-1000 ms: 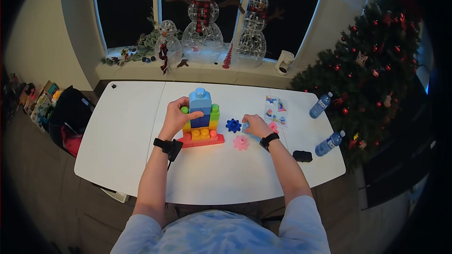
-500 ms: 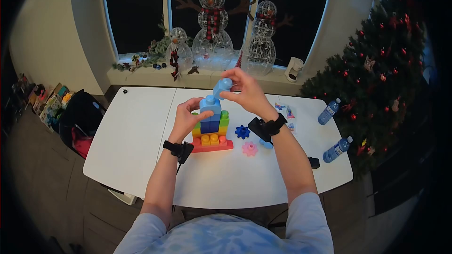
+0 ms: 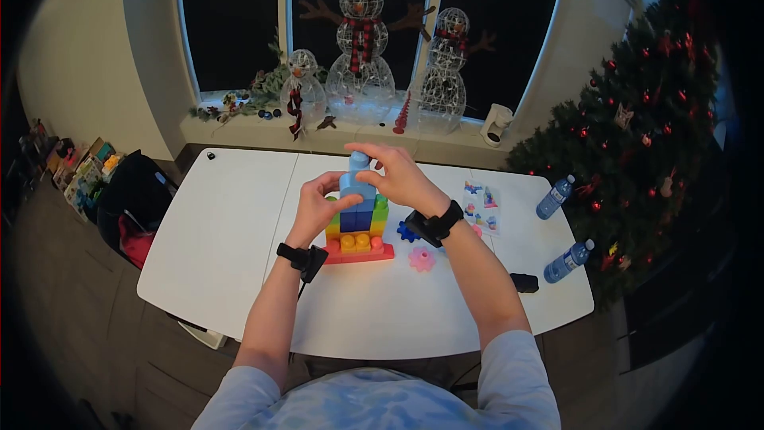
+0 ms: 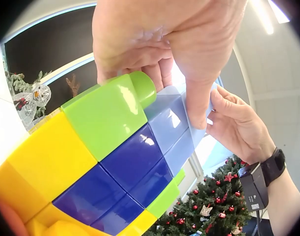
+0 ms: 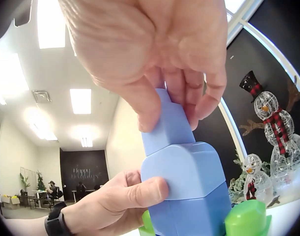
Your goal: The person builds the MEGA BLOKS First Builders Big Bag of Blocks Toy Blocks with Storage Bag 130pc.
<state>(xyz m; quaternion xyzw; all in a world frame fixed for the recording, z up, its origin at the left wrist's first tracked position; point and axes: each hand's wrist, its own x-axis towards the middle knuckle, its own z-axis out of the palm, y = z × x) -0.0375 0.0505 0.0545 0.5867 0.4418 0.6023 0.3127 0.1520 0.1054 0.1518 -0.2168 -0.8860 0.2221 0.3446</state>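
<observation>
A tower of toy building blocks stands on the table, red at its base, then yellow and green, with dark and light blue up the middle. My left hand grips the rounded light blue block near the top, thumb on its front and fingers behind. Above it, my right hand pinches a smaller light blue block between thumb and fingers. That block sits right on top of the rounded one in the right wrist view. Green studs flank the blue column.
To the tower's right lie a pink gear and a dark blue gear, partly behind the right wrist. A picture sheet, two water bottles and a black object are farther right. Snowman figures line the windowsill.
My right hand went from the loose pieces on the right, up with a light blue block, and down onto the tower's top. My left hand kept its grip on the tower.
</observation>
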